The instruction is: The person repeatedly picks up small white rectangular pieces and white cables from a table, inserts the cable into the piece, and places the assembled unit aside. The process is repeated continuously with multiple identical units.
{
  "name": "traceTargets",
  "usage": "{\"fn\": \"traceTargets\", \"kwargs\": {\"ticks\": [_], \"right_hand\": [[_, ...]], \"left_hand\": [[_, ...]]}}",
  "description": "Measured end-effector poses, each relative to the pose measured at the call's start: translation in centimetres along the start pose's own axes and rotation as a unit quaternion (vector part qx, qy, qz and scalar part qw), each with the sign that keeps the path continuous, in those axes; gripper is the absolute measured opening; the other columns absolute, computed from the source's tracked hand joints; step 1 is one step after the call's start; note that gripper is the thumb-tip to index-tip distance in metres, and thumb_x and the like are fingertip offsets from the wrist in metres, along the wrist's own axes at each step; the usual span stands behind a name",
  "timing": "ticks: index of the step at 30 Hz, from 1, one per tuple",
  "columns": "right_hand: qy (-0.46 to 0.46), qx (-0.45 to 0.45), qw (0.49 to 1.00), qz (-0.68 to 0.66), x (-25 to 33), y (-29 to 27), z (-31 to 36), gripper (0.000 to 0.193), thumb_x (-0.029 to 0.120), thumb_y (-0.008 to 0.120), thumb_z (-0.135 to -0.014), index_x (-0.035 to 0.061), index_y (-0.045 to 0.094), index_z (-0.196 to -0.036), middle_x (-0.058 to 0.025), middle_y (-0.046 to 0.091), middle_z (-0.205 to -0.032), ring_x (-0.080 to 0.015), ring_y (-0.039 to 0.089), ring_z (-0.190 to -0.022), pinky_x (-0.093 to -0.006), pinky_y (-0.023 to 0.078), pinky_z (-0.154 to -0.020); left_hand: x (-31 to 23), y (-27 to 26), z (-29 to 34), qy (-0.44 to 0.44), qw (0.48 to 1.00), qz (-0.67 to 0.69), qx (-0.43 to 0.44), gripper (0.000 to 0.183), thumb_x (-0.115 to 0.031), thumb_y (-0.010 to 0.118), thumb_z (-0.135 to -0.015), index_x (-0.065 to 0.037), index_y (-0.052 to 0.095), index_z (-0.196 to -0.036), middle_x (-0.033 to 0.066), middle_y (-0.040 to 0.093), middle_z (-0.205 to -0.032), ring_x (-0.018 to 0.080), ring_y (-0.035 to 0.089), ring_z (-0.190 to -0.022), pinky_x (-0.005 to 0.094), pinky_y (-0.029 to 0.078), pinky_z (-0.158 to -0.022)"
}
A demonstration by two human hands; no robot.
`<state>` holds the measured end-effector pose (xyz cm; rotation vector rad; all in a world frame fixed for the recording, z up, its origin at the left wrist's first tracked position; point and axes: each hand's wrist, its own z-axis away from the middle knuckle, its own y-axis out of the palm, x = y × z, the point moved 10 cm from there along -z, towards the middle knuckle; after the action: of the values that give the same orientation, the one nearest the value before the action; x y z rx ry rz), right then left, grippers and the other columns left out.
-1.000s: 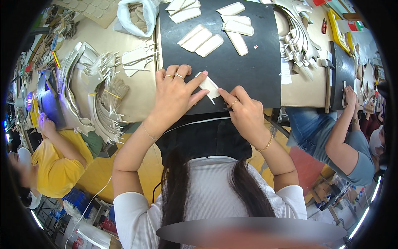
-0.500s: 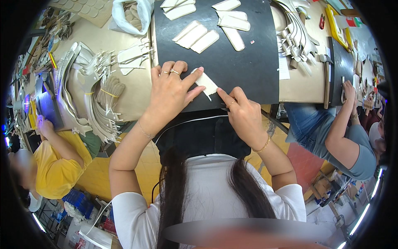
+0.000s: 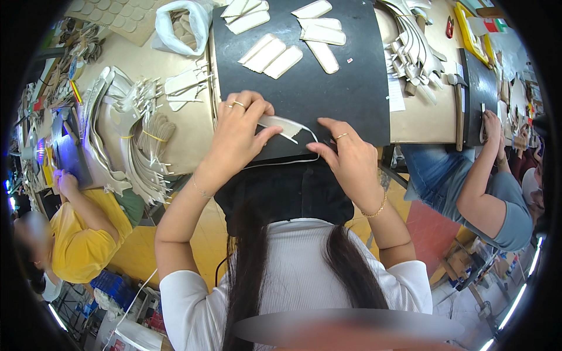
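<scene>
My left hand (image 3: 240,126) is closed on a cream-white flat piece (image 3: 288,126), pinching it between thumb and fingers near the front edge of the black mat (image 3: 351,93). A thin white strip (image 3: 316,140) runs from the piece's right end, bends down by my right thumb and trails along the mat's front edge. My right hand (image 3: 348,152) is open beside it, thumb and forefinger apart. Whether the thumb touches the strip I cannot tell. Several rounded cream pieces (image 3: 284,61) lie farther back on the mat.
Bundled pale strips (image 3: 140,152) and a white bag (image 3: 186,29) of pieces lie to the left. To the right are curved pale parts (image 3: 413,44), a hammer (image 3: 458,88) and a yellow tray (image 3: 471,35). Co-workers sit on both sides, one in a yellow top (image 3: 85,234).
My right hand has come off the piece's end, and its thumb and forefinger have spread. The piece has tilted in my left hand. The strip now curves up beside my right thumb.
</scene>
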<state>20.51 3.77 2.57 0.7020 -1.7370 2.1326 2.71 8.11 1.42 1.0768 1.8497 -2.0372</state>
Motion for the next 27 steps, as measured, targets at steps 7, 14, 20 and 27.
{"fn": "traceTargets", "kwargs": {"ticks": [7, 14, 20, 27], "right_hand": [[0.029, -0.008, 0.988, -0.153, 0.1, -0.8, 1.2, 0.033, 0.014, 0.075, -0.092, -0.0009, 0.062, -0.119, -0.0169, 0.071, -0.108, -0.0308, 0.072, -0.091, -0.0378, 0.056, -0.079], [0.034, 0.005, 0.959, -0.28, 1.2, 0.3, 0.7, 0.028, 0.005, 0.076, -0.09, -0.0041, 0.067, -0.115, -0.0137, 0.073, -0.109, -0.0188, 0.072, -0.078, -0.0271, 0.056, -0.068], [0.068, 0.036, 0.951, -0.298, 1.0, 1.4, 0.5, 0.027, 0.006, 0.072, -0.095, -0.0039, 0.068, -0.119, -0.0121, 0.076, -0.098, -0.0137, 0.077, -0.084, -0.0237, 0.056, -0.057], [0.069, -0.016, 0.941, -0.332, 0.4, 1.0, 0.3, 0.025, 0.004, 0.071, -0.094, -0.0056, 0.069, -0.117, -0.0152, 0.075, -0.095, -0.0184, 0.075, -0.073, -0.0267, 0.055, -0.061]], "left_hand": [[1.5, -0.5, 2.5, -0.179, 0.951, 0.249, 0.045, 0.016, -0.013, 0.079, -0.088, -0.005, 0.074, -0.101, 0.0045, 0.072, -0.086, 0.0147, 0.061, -0.082, 0.0305, 0.043, -0.085], [-0.1, -3.3, 3.5, -0.138, 0.965, 0.224, 0.008, 0.018, -0.016, 0.08, -0.087, -0.007, 0.075, -0.102, 0.0021, 0.074, -0.083, 0.0145, 0.06, -0.083, 0.0311, 0.041, -0.082], [-0.2, -3.6, 4.0, -0.143, 0.967, 0.211, 0.004, 0.018, -0.018, 0.081, -0.087, -0.008, 0.076, -0.101, 0.0016, 0.074, -0.081, 0.0138, 0.056, -0.08, 0.0306, 0.041, -0.078], [1.4, -3.2, 4.6, -0.163, 0.954, 0.251, -0.019, 0.017, -0.015, 0.081, -0.087, -0.006, 0.074, -0.1, 0.0019, 0.072, -0.083, 0.0129, 0.059, -0.083, 0.0293, 0.045, -0.08]]}}
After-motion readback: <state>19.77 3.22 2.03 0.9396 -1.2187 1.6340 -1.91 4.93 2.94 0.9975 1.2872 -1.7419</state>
